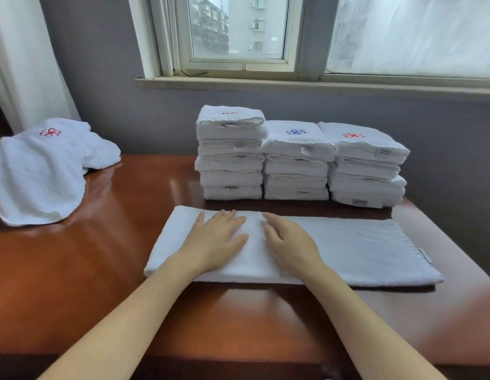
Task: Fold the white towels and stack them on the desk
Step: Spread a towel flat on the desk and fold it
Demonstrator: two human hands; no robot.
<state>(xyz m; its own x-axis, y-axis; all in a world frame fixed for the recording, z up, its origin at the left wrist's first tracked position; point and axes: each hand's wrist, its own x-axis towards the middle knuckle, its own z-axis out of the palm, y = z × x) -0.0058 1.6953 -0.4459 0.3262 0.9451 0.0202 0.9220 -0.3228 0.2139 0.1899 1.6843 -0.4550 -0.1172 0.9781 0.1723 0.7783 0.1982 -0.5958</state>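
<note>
Half-folded white towel [334,250] lies lengthwise on the desk [73,270], just in front of three folded stacks [296,160]. Left hand [216,237] and right hand [287,239] rest flat on its left part, fingers [224,218] straight and loosely spread, probably smoothing the layers before the cross fold. Unfolded towels [43,171] wait far left.

Setting recorded as an indoor room, probably hotel or guest accommodation. Evidence noted: a polished red-brown wooden desk [101,256] is set against a grey wall [101,78]. A white-framed window [238,64] is above it, through which apartment blocks [208,26] are seen. A white curtain [24,50] hangs at left. Identical logo-embroidered white towels [296,160] are stacked in three piles.
</note>
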